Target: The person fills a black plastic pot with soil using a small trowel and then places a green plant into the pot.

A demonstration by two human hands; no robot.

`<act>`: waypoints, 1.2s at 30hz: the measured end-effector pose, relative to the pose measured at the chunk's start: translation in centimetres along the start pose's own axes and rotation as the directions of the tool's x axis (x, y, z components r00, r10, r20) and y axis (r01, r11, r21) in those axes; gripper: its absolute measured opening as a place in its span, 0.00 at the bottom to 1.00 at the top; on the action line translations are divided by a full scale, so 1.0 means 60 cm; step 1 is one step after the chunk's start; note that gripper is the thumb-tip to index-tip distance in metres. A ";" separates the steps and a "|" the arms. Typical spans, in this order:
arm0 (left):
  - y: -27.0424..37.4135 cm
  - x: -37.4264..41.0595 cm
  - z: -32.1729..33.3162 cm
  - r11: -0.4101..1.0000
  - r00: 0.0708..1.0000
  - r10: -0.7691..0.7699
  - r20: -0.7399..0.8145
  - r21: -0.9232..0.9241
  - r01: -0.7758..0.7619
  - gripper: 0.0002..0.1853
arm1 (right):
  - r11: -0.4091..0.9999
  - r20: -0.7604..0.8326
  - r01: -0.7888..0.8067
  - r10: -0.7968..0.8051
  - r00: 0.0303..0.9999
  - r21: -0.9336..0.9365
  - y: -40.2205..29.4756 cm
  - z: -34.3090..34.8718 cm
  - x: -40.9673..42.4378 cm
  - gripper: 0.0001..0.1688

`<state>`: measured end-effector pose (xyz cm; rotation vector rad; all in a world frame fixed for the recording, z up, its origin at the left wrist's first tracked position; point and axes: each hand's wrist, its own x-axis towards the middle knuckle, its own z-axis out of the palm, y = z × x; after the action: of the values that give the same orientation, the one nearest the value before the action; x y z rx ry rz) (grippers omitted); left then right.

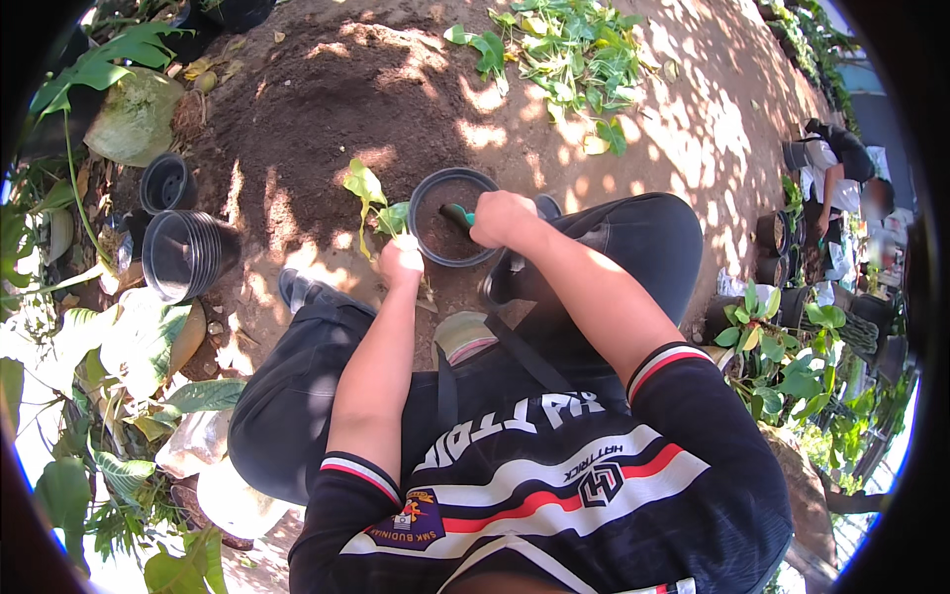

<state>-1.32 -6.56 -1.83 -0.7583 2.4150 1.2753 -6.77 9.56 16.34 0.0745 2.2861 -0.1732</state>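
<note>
A round black plastic plant pot (454, 178) with brown soil in it stands on the ground between my feet. My right hand (505, 218) is closed around the handle of a small green hand trowel (459, 215), whose dark blade rests at the soil inside the pot. Left of the pot, my left hand (401, 260) grips a leafy plant cutting (365, 185) by its stems; its green and yellowish leaves point away from me, one of them by the pot's rim.
Dark loose soil (319, 111) is heaped beyond the pot. Cut leafy plants (579, 59) lie on the ground at the top. Stacked black pots (182, 256) and another pot (165, 184) lie at the left. A co-worker (842, 160) bends over pots at the far right.
</note>
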 end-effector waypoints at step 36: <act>-0.094 0.046 0.072 0.960 0.991 -0.109 0.076 -0.251 0.125 0.08 | 0.995 -0.062 0.038 -0.044 0.997 -0.097 -0.001 -0.004 0.013 0.14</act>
<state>-0.17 -6.45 -9.36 -0.9020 2.1473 1.5560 -7.47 9.54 15.90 -0.0174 2.3579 -0.0830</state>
